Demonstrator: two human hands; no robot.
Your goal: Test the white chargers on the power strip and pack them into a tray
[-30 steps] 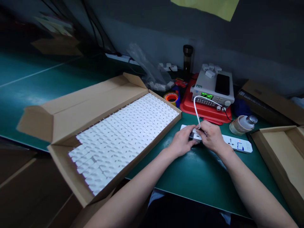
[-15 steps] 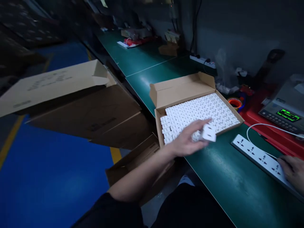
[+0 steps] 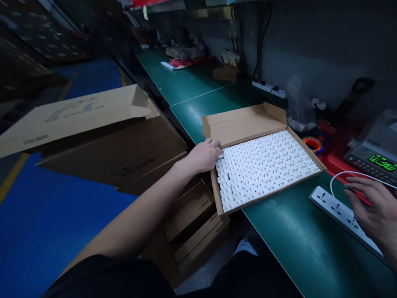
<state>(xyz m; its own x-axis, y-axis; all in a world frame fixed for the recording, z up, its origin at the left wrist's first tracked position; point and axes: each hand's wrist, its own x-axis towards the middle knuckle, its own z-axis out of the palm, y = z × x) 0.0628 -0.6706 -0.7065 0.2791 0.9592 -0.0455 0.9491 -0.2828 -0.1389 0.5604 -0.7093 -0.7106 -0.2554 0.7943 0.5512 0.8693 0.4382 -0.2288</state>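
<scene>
An open cardboard box (image 3: 245, 124) lies on the green bench, packed with rows of white plug-in chargers (image 3: 266, 165). My left hand (image 3: 203, 155) rests at the box's left end, its curled fingers touching the end of the rows. I cannot tell whether a charger is in its grip. At the right edge of the view, my right hand (image 3: 370, 207) hovers with spread fingers over a white power strip (image 3: 336, 211). It holds nothing. A white cable (image 3: 362, 174) loops past those fingers.
A large opened carton (image 3: 74, 116) stands left of the bench, with flat brown boxes (image 3: 195, 227) below its edge. Right of the box are a red tray (image 3: 333, 159), a digital tester (image 3: 375, 161) and a tape roll (image 3: 312, 145). The green bench (image 3: 288, 223) runs far back.
My view has swung left along the bench. The white charger held above the box no longer shows in my left hand, which now sits at the rows. My right hand has lifted off the strip.
</scene>
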